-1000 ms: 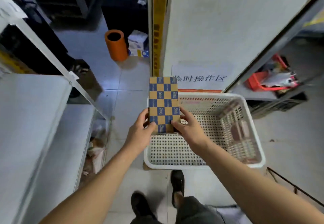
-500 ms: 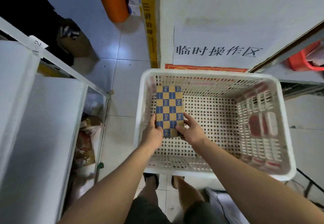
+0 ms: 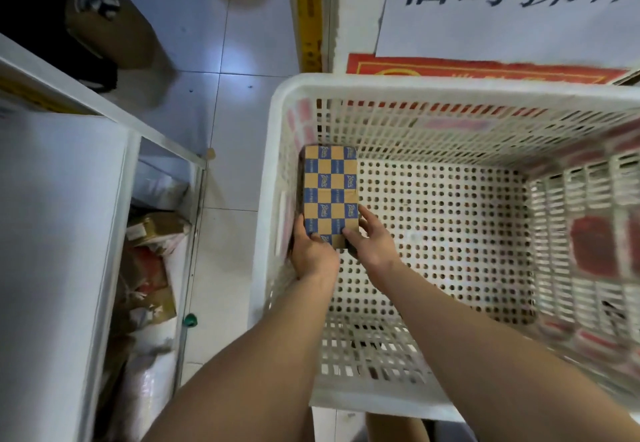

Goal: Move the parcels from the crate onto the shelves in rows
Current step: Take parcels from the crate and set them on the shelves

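Parcel gripped by left hand and right hand inside crate.

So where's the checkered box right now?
In the head view the box is inside the white crate, down by its left wall near the far corner. The left hand and right hand hold its near end.

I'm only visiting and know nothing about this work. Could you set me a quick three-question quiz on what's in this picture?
1. True or false: both hands grip the checkered box.
2. Where in the white crate is the box: A) against its left wall, B) in the centre, C) against its right wall?
3. Which hand holds the box's right side?

Key:
1. True; the left hand grips it too.
2. A.
3. The right hand.
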Action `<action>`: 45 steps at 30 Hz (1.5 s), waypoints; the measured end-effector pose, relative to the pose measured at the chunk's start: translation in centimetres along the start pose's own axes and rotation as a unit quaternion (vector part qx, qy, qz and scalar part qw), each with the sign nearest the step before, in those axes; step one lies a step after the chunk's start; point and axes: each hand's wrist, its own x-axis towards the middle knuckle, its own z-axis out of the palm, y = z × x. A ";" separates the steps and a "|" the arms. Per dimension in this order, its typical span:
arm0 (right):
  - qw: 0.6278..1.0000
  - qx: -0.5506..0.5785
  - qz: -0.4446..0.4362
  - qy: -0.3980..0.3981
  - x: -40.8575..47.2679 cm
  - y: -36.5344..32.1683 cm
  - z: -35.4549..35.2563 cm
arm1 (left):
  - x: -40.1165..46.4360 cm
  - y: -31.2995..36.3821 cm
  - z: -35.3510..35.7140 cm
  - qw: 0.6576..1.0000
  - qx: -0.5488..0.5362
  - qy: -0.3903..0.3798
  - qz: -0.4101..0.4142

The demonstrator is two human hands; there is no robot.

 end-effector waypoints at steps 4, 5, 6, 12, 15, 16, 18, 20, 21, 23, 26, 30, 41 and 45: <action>0.999 0.032 -0.003 0.022 0.5 1.3 0.8 | 1.0 -1.2 1.1 0.998 0.004 0.053 -0.026; 0.999 0.035 -0.006 0.027 0.5 1.5 1.0 | 1.3 -1.5 1.3 0.997 -0.006 0.062 -0.040; 0.999 0.032 -0.010 0.031 0.4 1.6 1.1 | 1.5 -1.7 1.5 0.996 -0.020 0.069 -0.055; 0.998 -0.052 -0.027 0.027 -0.4 0.9 0.6 | 1.2 -1.4 1.2 0.994 -0.044 0.064 -0.079; 0.992 -0.128 -0.011 0.011 -1.7 -0.5 0.0 | 0.0 -0.6 0.4 0.997 0.015 0.052 -0.064; 0.987 -0.159 -0.006 0.004 -2.3 -0.9 -0.3 | -0.4 -0.4 0.2 0.996 0.038 0.050 -0.057; 0.977 -0.214 -0.016 -0.003 -4.4 -2.7 -1.0 | -2.3 0.8 -0.5 0.996 0.059 0.051 -0.046; 0.963 -0.264 -0.052 -0.001 -6.8 -5.0 -1.8 | -4.6 2.2 -1.9 0.997 0.068 0.038 -0.020; 0.955 -0.287 -0.073 -0.003 -8.2 -6.2 -2.2 | -6.1 3.1 -2.9 0.997 0.073 0.025 0.003; 0.941 -0.320 -0.112 -0.009 -11.0 -8.8 -2.7 | -9.0 5.0 -5.4 0.996 0.070 0.000 0.062; 0.915 -0.367 -0.163 -0.022 -16.1 -13.4 -2.3 | -13.4 8.0 -10.4 0.985 0.081 -0.033 0.151; 0.864 -0.429 -0.263 -0.018 -23.9 -20.2 -0.2 | -17.8 11.6 -18.9 0.948 0.149 -0.033 0.278; 0.673 -0.531 -0.487 -0.169 -39.0 -30.6 14.2 | -26.5 13.9 -43.0 0.908 0.181 0.226 0.304; 0.616 -0.501 -0.539 -0.281 -45.0 -31.0 21.7 | -31.9 10.3 -50.8 0.897 0.120 0.336 0.261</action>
